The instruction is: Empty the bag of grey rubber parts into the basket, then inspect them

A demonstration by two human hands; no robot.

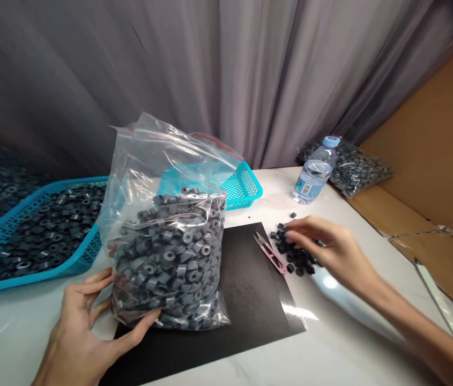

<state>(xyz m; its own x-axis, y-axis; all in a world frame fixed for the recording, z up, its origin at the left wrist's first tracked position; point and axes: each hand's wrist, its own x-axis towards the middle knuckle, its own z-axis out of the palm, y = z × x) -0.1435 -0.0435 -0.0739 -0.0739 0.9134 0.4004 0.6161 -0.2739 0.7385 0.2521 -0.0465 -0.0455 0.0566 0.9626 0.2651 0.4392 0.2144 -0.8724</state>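
Head view: a grey curtain (pixel 250 80) spans the back, down to the rear edge of the white bench (pixel 290 364). Brown cardboard (pixel 439 123) stands along the right side. On the bench lies a black mat (pixel 246 300), its right and front edges showing. Upright over the mat's left part is the clear bag (pixel 170 257), filled with grey rings, its zip top loose and gaping. Close to its left, a blue basket (pixel 87 252) of dark rings narrows the room on that side. The left hand (pixel 85 321) has thumb and fingers spread wide, touching the bag's lower left corner. The right hand (pixel 331 241), well apart from it, bends its fingers over the pile; I cannot tell whether they pinch a piece. A second blue basket (pixel 246 201) sits partly hidden behind the bag. Near the cardboard stands a water bottle (pixel 313 174), leaving a strip of bench between it and the right hand. The pile of dark pieces (pixel 301 257) lies just outside the mat's right edge; pink-handled snips (pixel 272 254) lie along that edge.
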